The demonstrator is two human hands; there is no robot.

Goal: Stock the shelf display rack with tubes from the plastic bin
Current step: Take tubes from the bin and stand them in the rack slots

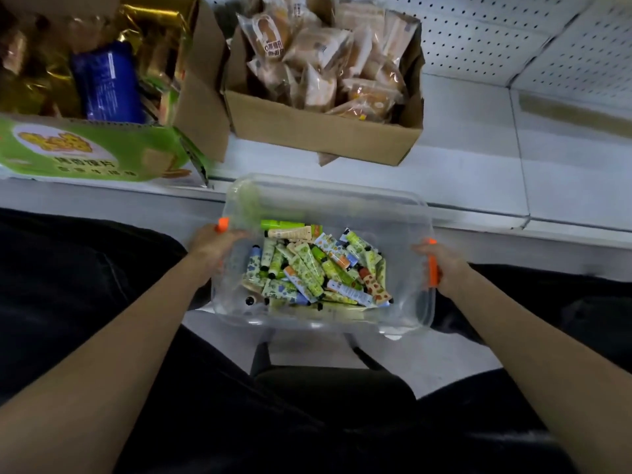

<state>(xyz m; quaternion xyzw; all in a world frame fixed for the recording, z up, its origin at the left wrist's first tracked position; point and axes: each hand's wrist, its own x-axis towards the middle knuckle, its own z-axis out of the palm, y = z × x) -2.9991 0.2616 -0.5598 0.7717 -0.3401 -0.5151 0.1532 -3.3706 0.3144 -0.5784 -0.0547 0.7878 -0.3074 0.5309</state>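
Gripping the clear rectangular plastic bin [405,213] by its two short ends, we curl our left hand [209,246] and right hand [448,272] round the orange clips [433,266] there, holding it low before the white metal shelf [478,159]. We judge the bin stiff, slick and fairly light, so both ends suit it; the small printed soft tubes [307,272] heaped loose inside look light and squashy, best pinched mid-body.

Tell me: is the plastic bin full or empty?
Partly full: tubes pile loosely over the plastic bin floor, well below its rim.
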